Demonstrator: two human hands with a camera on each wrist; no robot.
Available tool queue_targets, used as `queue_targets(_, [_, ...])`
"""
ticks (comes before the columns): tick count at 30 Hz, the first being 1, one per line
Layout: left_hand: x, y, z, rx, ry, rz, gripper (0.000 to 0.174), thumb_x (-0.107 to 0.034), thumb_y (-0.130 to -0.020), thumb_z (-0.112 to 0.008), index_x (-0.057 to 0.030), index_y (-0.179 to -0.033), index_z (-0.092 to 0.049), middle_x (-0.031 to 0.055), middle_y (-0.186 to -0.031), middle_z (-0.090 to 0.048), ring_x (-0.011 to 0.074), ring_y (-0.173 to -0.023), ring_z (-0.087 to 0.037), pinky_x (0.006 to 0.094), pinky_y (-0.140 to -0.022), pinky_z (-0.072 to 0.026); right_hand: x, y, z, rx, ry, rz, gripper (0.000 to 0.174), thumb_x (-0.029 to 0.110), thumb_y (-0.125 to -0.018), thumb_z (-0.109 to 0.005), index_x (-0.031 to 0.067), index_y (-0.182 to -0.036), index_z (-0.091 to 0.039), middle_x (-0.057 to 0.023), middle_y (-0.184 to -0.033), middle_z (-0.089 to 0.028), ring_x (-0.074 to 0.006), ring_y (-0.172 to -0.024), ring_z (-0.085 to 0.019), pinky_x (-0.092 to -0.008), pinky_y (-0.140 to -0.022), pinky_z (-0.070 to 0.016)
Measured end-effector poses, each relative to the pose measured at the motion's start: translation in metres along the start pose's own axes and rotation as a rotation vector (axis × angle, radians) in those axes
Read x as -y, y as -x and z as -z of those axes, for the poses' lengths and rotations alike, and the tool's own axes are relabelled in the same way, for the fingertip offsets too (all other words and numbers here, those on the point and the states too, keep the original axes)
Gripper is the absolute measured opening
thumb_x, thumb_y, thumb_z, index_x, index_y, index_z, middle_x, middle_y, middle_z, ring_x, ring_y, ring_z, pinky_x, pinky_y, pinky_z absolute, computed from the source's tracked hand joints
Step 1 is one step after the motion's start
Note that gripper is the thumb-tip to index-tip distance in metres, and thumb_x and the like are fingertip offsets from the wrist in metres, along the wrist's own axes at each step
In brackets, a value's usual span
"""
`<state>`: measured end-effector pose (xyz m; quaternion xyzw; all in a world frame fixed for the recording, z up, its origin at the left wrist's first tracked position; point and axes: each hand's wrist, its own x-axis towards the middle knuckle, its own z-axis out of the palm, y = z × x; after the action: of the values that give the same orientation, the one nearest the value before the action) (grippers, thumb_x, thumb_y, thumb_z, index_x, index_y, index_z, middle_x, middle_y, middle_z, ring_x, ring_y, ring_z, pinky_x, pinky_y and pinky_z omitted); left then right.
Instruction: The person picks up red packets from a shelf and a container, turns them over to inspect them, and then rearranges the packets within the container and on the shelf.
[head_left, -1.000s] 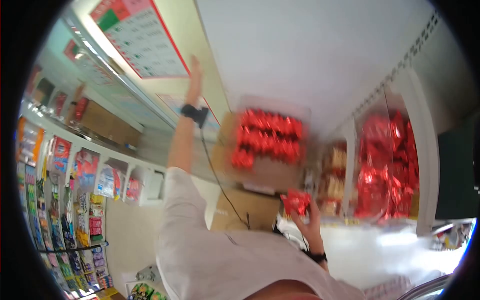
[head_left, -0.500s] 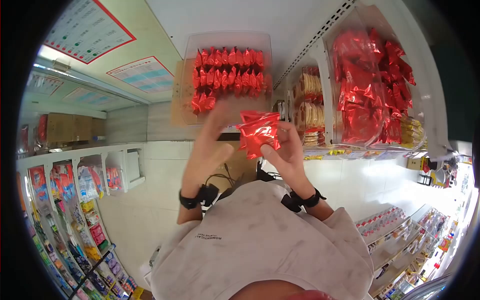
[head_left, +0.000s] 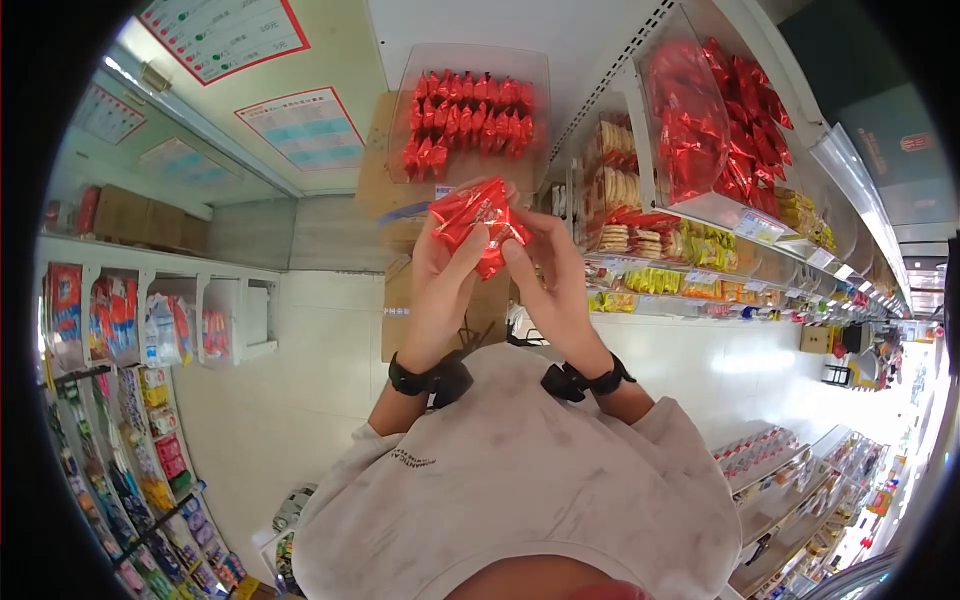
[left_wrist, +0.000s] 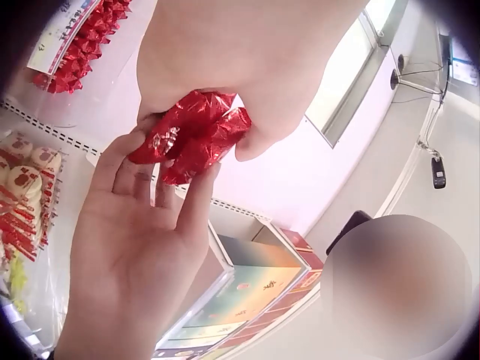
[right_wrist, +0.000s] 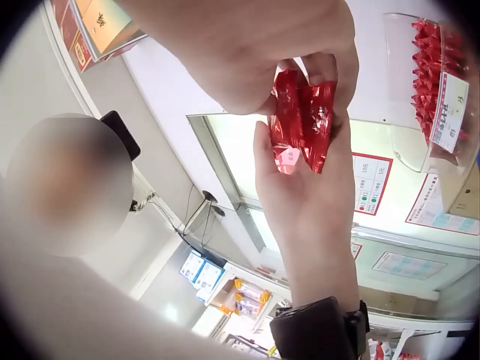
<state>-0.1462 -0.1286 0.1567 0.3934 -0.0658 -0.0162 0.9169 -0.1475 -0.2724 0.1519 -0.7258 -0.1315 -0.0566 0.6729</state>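
Observation:
A few shiny red foil packets (head_left: 478,212) are bunched together between my two hands in front of my chest. My left hand (head_left: 440,285) grips them from the left, its thumb lying across the foil. From the other side my right hand (head_left: 555,290) pinches them between thumb and fingers. The left wrist view shows the crinkled packets (left_wrist: 196,139) at the right fingertips, partly hidden by the left hand. In the right wrist view the packets (right_wrist: 304,120) overlap, standing side by side. Beyond the hands, a clear plastic box (head_left: 480,58) holds rows of similar red packets.
On the right, a clear bin (head_left: 660,150) is filled with red packets. Shelves below it carry round pale crackers (head_left: 618,190) and yellow packs (head_left: 715,245). A cardboard box (head_left: 400,335) stands below the hands. Left is a shelf unit (head_left: 160,262) with bagged goods.
My left hand has come down from the wall poster to join the right at the packets. The right hand has brought the packets up and inward. The view has shifted.

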Motion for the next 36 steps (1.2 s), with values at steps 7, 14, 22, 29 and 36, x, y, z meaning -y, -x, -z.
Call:
queue_targets(7, [0.009, 0.036, 0.014, -0.136, 0.126, -0.005, 0.052, -0.03, -0.111, -0.046, 0.0026, -0.15, -0.038, 0.0169, -0.144, -0.055, 0.0242, -0.132, -0.055, 0.0399, -0.112, -0.0444, 0.005, 0.033, 0.004, -0.117, 0.077, -0.044, 0.033, 0.009, -0.1, -0.066, -0.0009, -0.129, -0.055, -0.0104, -0.118, -0.066, -0.0152, -0.106, -0.065, -0.0285, -0.092, -0.0509])
queue_targets(14, [0.02, 0.058, 0.027, -0.066, 0.266, 0.15, 0.06, -0.041, -0.112, -0.027, 0.0023, -0.151, -0.038, 0.0181, -0.147, -0.052, 0.03, -0.138, -0.05, 0.0473, -0.114, -0.0405, 0.007, 0.061, 0.023, -0.323, -0.227, -0.118, 0.021, 0.008, -0.102, -0.063, 0.0038, -0.119, -0.051, -0.0076, -0.118, -0.063, -0.0099, -0.105, -0.06, -0.0261, -0.088, -0.0495])
queue_targets(22, [0.028, 0.086, -0.009, -0.184, 0.012, 0.033, 0.052, -0.019, -0.106, -0.052, 0.0002, -0.153, -0.037, 0.0163, -0.147, -0.052, 0.0276, -0.133, -0.054, 0.0435, -0.11, -0.0447, 0.007, 0.073, 0.011, -0.032, 0.224, 0.122, 0.023, 0.008, -0.09, -0.076, 0.001, -0.105, -0.059, -0.0133, -0.109, -0.061, -0.0249, -0.101, -0.063, -0.0354, -0.086, -0.0524])
queue_targets(29, [0.032, 0.076, -0.04, -0.198, -0.077, -0.039, 0.053, -0.009, -0.101, -0.057, -0.0023, -0.151, -0.041, 0.0191, -0.14, -0.057, 0.0305, -0.13, -0.057, 0.0439, -0.108, -0.0487, 0.046, 0.053, 0.078, 0.024, 0.234, 0.348, 0.021, 0.006, -0.087, -0.076, 0.0001, -0.102, -0.062, -0.0165, -0.103, -0.062, -0.0309, -0.098, -0.063, -0.039, -0.086, -0.052])
queue_targets(36, [0.049, 0.069, -0.062, -0.234, 0.012, -0.095, 0.058, 0.0, -0.097, -0.06, -0.0016, -0.152, -0.041, 0.02, -0.138, -0.056, 0.0337, -0.122, -0.06, 0.0466, -0.107, -0.0486, 0.085, -0.015, 0.242, -0.463, 0.573, 0.568, 0.014, 0.002, -0.091, -0.066, 0.0, -0.105, -0.064, -0.0161, -0.096, -0.069, -0.0294, -0.089, -0.07, -0.0374, -0.079, -0.0547])
